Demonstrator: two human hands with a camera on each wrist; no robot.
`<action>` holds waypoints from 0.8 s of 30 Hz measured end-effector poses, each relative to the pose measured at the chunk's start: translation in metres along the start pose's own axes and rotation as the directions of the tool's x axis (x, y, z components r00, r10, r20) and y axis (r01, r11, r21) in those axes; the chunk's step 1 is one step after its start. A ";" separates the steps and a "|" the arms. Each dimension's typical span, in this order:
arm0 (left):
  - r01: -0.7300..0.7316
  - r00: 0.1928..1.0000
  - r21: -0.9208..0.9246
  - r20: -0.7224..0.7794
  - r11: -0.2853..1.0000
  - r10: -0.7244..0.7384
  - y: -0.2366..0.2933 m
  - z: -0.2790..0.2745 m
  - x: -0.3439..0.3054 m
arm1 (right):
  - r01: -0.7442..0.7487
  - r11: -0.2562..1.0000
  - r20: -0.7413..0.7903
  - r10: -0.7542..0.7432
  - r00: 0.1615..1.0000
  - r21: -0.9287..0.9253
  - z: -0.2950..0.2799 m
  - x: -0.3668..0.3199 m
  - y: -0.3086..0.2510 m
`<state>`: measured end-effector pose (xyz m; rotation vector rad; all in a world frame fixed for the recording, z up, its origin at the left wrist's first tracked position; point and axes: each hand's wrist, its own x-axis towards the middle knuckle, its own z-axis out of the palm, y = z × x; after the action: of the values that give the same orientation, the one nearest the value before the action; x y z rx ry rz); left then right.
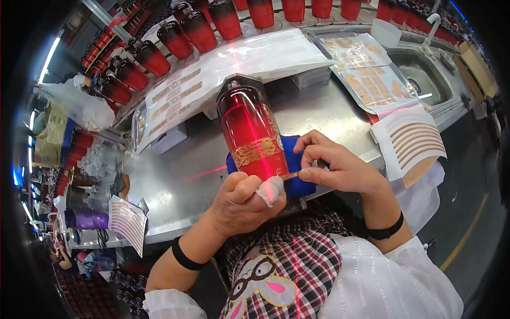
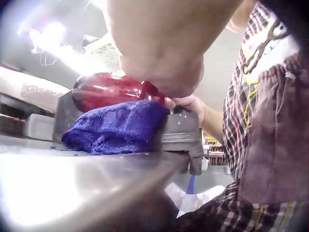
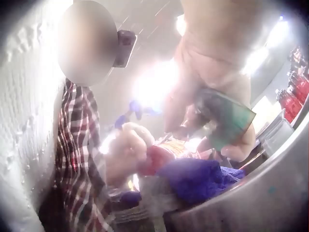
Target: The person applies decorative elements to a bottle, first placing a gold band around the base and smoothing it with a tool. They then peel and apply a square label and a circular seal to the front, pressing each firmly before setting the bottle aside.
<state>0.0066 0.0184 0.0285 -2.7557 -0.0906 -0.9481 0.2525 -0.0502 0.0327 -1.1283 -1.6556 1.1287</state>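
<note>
A glossy red bottle (image 1: 249, 127), darkening to black at its far end and bearing a gold ornamental band, lies on a cradle over a blue cloth (image 1: 289, 144). My left hand (image 1: 239, 204) grips its near end with curled fingers. White wrapping (image 1: 270, 190) covers one fingertip there. From the right, my right hand (image 1: 340, 167) pinches a thin brownish strip (image 1: 290, 176) between thumb and forefinger, its tip at the bottle's near end. In the right wrist view, a translucent greenish plate (image 3: 231, 118) shows against the right hand.
Sheets of decals (image 1: 180, 98) lie on the steel table behind the bottle. A tray (image 1: 372, 85) of gold pieces sits near the sink (image 1: 425, 77). Strip sheets hang at the right (image 1: 417, 141) and left (image 1: 127, 223) edges. Several red-black bottles (image 1: 199, 32) line the back.
</note>
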 end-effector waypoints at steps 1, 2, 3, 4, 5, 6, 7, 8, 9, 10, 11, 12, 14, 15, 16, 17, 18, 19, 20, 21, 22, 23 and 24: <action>0.005 1.000 -0.033 0.007 0.999 -0.005 -0.001 0.000 0.000 | -0.018 1.000 0.001 0.018 1.000 -0.001 0.000 0.000 -0.002; 0.067 0.998 -0.125 -0.005 0.990 -0.069 -0.001 0.002 -0.007 | -0.035 0.999 0.002 0.035 0.999 0.000 -0.001 0.000 -0.003; 0.127 0.991 -0.214 -0.008 0.969 -0.131 0.000 0.004 -0.015 | -0.050 0.999 0.002 0.050 0.999 0.001 -0.001 0.000 -0.004; 0.184 0.981 -0.299 -0.003 0.936 -0.194 0.000 0.004 -0.021 | -0.032 0.999 -0.005 0.032 0.999 -0.006 -0.002 0.000 -0.003; 0.166 0.984 -0.268 -0.024 0.949 -0.178 0.001 0.004 -0.024 | -0.015 1.000 -0.009 0.015 1.000 -0.013 -0.002 -0.001 -0.002; 0.150 0.985 -0.237 -0.047 0.960 -0.165 0.002 0.004 -0.024 | 0.000 1.000 -0.010 -0.001 1.000 -0.021 -0.002 -0.001 -0.001; 0.136 0.986 -0.206 -0.072 0.969 -0.153 0.004 0.004 -0.022 | -0.005 1.000 -0.013 0.005 1.000 -0.005 -0.002 -0.001 0.000; 0.100 0.990 -0.178 -0.081 0.979 -0.116 0.006 0.004 -0.018 | -0.011 1.000 -0.013 0.011 1.000 0.009 -0.002 -0.002 0.002; 0.067 0.993 -0.149 -0.090 0.987 -0.081 0.006 0.002 -0.010 | -0.019 1.000 -0.011 0.019 1.000 0.021 -0.003 -0.002 0.003; 0.032 0.994 -0.121 -0.100 0.992 -0.044 0.006 0.002 -0.005 | -0.022 1.000 -0.011 0.023 1.000 0.020 -0.003 -0.002 0.002; 0.034 0.995 -0.113 -0.085 0.993 -0.043 0.005 0.003 -0.003 | -0.026 0.999 -0.012 0.027 1.000 0.019 -0.003 -0.002 0.002; 0.034 0.997 -0.106 -0.068 0.994 -0.041 0.004 0.004 -0.002 | -0.029 0.999 -0.013 0.030 0.999 0.019 -0.003 -0.002 0.002; 0.029 0.996 -0.136 -0.077 0.990 -0.040 0.002 0.005 -0.004 | -0.022 1.000 -0.011 0.022 1.000 0.004 -0.003 -0.002 0.000; 0.025 0.994 -0.173 -0.102 0.985 -0.043 0.000 0.008 -0.009 | -0.018 1.000 -0.014 0.018 1.000 -0.003 -0.004 -0.002 -0.001; 0.019 0.991 -0.211 -0.127 0.977 -0.047 -0.002 0.010 -0.014 | -0.005 1.000 -0.019 0.005 1.000 -0.016 -0.004 -0.002 0.000; 0.046 0.991 -0.203 -0.116 0.978 -0.070 -0.001 0.010 -0.016 | 0.006 1.000 -0.024 -0.006 1.000 -0.029 -0.004 -0.002 0.001; 0.075 0.990 -0.195 -0.105 0.978 -0.097 0.002 0.009 -0.020 | 0.016 0.999 -0.025 -0.017 1.000 -0.042 -0.005 -0.002 0.002; 0.108 0.987 -0.185 -0.095 0.977 -0.127 0.004 0.008 -0.022 | 0.000 1.000 -0.024 -0.001 1.000 -0.030 -0.005 -0.003 0.002; 0.104 0.987 -0.181 -0.100 0.978 -0.124 0.005 0.009 -0.021 | -0.014 1.000 -0.018 0.014 1.000 -0.019 -0.005 -0.003 0.002; 0.103 0.987 -0.175 -0.105 0.979 -0.123 0.005 0.009 -0.019 | -0.028 1.000 -0.009 0.028 1.000 -0.008 -0.006 -0.002 0.002; 0.102 0.986 -0.168 -0.111 0.981 -0.122 0.005 0.009 -0.017 | -0.015 1.000 0.000 0.015 1.000 -0.015 -0.006 -0.002 0.001; 0.096 0.987 -0.170 -0.113 0.981 -0.116 0.004 0.009 -0.016 | 0.000 1.000 0.007 0.000 1.000 -0.020 -0.006 -0.002 0.001; 0.087 0.988 -0.175 -0.114 0.981 -0.108 0.003 0.008 -0.014 | 0.014 1.000 0.010 -0.014 1.000 -0.025 -0.006 -0.001 -0.001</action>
<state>0.0006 0.0178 0.0135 -2.8598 -0.1313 -1.2017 0.2583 -0.0504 0.0345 -1.1270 -1.6873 1.1085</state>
